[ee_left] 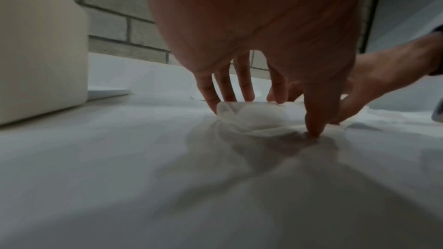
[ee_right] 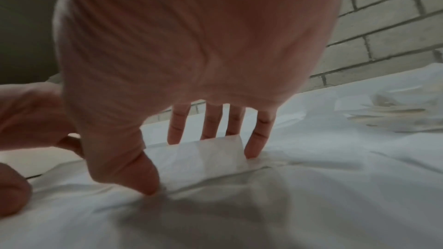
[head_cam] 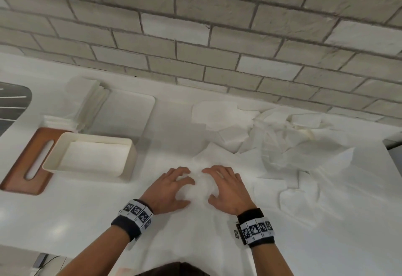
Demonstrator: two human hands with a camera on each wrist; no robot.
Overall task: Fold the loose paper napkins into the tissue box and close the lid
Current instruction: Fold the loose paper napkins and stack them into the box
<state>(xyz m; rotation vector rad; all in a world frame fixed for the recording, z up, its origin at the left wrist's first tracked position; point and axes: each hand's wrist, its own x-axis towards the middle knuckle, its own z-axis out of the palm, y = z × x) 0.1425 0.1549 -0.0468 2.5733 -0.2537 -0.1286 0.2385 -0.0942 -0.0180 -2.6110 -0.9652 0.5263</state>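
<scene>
Both hands, L (head_cam: 171,188) & R (head_cam: 226,188), fingers curled pinching napkin (head_cam: 199,185) betw them, frame centre; open tissue box (head_cam: 91,158) lies left, nearer L.

- Thin white paper napkin (head_cam: 199,185), bunched on the white counter between both hands.
- Heap of crumpled white loose napkins (head_cam: 289,143), far right.
- Open cream rectangular tissue box (head_cam: 91,158), left; folded napkin inside.
- Brown wooden slotted lid (head_cam: 28,162), lying flat beside it, partly under it.

Tissue box (head_cam: 91,158) left, lid (head_cam: 26,162) beside; napkin pile (head_cam: 293,141) right; hands between
</scene>
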